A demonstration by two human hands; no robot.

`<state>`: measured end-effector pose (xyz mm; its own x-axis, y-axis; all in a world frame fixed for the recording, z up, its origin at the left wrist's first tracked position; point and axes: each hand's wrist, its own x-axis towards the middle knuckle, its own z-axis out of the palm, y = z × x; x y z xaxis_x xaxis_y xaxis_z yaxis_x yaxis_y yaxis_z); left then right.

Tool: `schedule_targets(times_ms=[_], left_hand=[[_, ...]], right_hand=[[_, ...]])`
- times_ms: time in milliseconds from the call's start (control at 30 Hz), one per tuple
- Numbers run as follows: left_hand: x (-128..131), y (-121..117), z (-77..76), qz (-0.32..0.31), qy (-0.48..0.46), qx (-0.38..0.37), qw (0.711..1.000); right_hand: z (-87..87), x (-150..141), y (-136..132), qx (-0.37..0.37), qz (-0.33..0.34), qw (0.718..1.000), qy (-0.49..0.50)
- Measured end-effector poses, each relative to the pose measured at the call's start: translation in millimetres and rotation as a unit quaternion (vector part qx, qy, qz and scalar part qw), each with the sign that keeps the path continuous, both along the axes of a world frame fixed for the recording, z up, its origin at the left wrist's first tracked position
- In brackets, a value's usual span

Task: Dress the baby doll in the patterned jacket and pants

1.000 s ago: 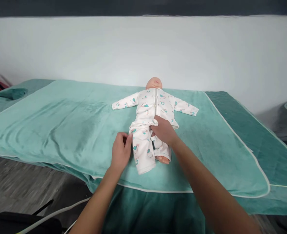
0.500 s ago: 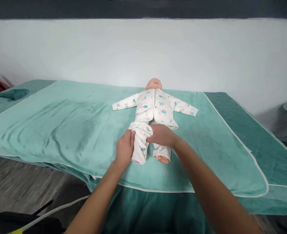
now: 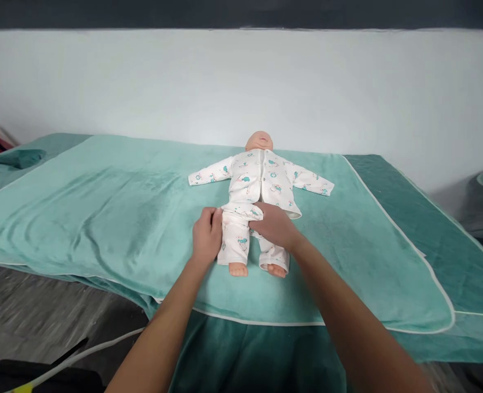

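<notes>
**Printed baby pants [image 3: 235, 245]: two-handed hold**

Head view: left hand [image 3: 207, 236] pinched the outer waist edge; right hand [image 3: 275, 225] pinched the bunched front, fingertips partly hidden. Wide spacing presumably tensioned the cloth. Pants lay around the legs of the doll [image 3: 259, 141], supine on the green blanket [image 3: 143, 213].

Pale grey-white wall [image 3: 110, 82] beneath a dark band [image 3: 241, 13], streaky grey floor [image 3: 24, 305] at lower left.
</notes>
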<state>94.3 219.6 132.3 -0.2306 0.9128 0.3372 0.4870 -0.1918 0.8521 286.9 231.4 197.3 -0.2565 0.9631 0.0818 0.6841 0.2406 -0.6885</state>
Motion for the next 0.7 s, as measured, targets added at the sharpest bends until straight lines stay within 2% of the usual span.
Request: schedule_targets(times_ms=[133,200,267,333,367,433,500,567,633,700], left_hand=[[-3,18,7.3,-0.068,-0.224,-0.031,0.972],[-2,28,15.6,-0.109,-0.274,-0.055,0.954],[2,37,27.9,-0.134,-0.275,-0.063,0.950],[7,43,42.6,-0.165,-0.213,-0.071,0.960],[9,45,50.0,-0.186,-0.157,-0.079,0.967],[13,46,63.0,-0.222,-0.021,-0.093,0.970],[18,45,71.9,-0.229,0.112,-0.100,0.962],[25,44,76.8,-0.204,0.222,-0.089,0.949],[35,44,79.2,-0.176,0.321,-0.067,0.928],[45,46,80.3,-0.152,0.402,-0.034,0.902]], right_hand=[[-7.3,2,-11,0.010,-0.037,0.998,0.056],[-10.2,3,-19,0.017,-0.039,0.991,0.125],[-11.3,6,-27,0.021,-0.006,0.978,0.208],[-10.8,11,-31,0.028,0.025,0.960,0.276],[-10.3,15,-32,0.042,0.019,0.953,0.298],[-9.6,25,-30,0.104,-0.037,0.948,0.298],[-9.6,35,-23,0.186,-0.096,0.955,0.209],[-9.6,40,-15,0.230,-0.113,0.965,0.063],[-8.1,39,-7,0.223,-0.110,0.966,-0.076],[-4.4,31,0,0.211,-0.110,0.955,-0.179]])
